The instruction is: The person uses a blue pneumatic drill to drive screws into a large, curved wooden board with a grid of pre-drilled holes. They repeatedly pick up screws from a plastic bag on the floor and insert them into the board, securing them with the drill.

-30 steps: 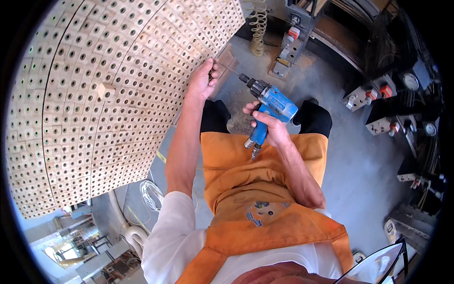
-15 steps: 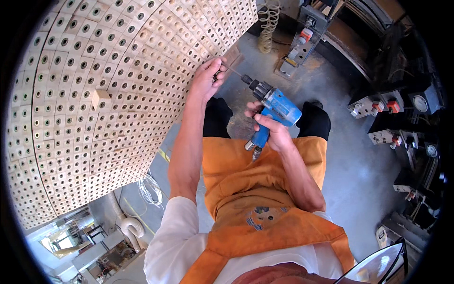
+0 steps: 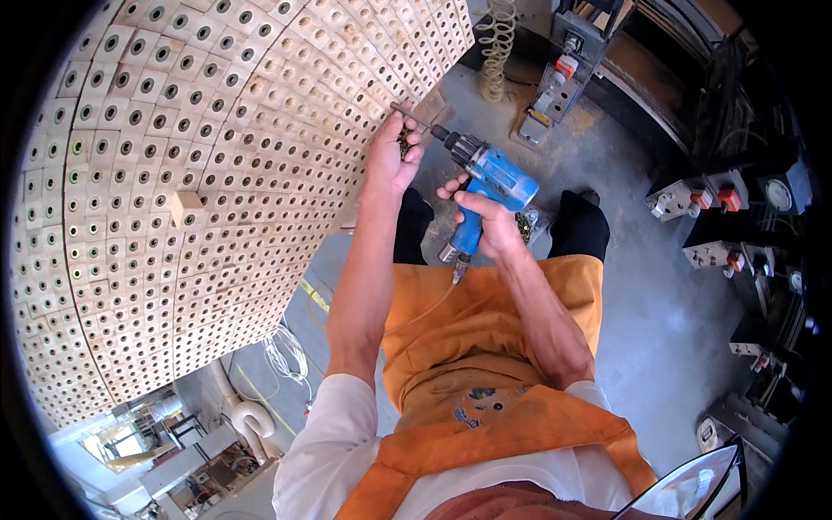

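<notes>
- A worker in an orange apron [image 3: 485, 416] brings a blue drill [image 3: 490, 186] up to a big curved panel [image 3: 173, 191] of pale wooden blocks, each with a round hole.
- The right hand [image 3: 485, 227] is wrapped tight round the drill's handle; the bit [image 3: 414, 117] reaches toward the panel's lower right edge, but whether it touches a block cannot be told.
- The left hand [image 3: 392, 156], just beside that edge, is curled round small dark pieces, seemingly screws, with the fingers near the bit.
- Judging by the panel, work is under way: many holes look dark and filled, others open, and one loose block [image 3: 186, 206] stands proud left of the drill.
- Below the panel, a coiled hose [image 3: 498, 39], grey machines [image 3: 737, 217] and white cable [image 3: 286, 351] crowd the concrete floor [image 3: 659, 329].
</notes>
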{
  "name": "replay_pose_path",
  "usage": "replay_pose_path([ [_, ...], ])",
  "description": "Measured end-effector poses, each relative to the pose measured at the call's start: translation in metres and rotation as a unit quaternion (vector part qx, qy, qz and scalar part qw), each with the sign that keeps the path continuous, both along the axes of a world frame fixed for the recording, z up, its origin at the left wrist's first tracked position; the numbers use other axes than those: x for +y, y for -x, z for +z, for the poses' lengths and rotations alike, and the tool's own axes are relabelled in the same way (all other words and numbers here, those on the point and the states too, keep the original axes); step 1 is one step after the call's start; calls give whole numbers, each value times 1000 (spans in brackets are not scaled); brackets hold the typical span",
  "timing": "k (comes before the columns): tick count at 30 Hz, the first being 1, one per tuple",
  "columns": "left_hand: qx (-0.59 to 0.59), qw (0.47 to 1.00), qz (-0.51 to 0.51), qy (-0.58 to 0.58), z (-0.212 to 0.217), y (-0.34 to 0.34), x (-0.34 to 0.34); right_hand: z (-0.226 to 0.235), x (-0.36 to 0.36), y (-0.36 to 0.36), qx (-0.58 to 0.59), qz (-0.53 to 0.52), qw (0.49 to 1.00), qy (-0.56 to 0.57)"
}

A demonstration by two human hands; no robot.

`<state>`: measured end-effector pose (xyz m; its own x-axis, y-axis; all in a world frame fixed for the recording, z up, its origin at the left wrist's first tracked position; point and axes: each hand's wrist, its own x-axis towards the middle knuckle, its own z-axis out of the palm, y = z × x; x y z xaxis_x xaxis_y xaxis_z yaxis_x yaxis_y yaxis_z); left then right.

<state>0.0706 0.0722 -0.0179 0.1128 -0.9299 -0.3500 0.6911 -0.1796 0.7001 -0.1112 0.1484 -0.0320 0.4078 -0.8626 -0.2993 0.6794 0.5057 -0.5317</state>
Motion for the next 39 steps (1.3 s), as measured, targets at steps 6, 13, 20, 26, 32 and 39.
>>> replay_pose_path([
  [6,-4,996,-79,-47,0,-6,25,5,-5,1,33,2,999,13],
  [13,3,991,-106,-87,-6,-5,54,5,-4,1,37,-2,999,22],
  [20,-6,989,-132,-70,-18,-8,67,6,-7,1,35,1,999,23],
  [26,-63,990,-109,-64,-4,-7,68,7,-6,2,21,0,1000,10],
  [32,-67,996,-53,-18,12,-15,43,10,10,21,14,9,1000,14],
  [39,-69,993,-95,7,28,-17,22,0,13,48,1,73,997,19],
])
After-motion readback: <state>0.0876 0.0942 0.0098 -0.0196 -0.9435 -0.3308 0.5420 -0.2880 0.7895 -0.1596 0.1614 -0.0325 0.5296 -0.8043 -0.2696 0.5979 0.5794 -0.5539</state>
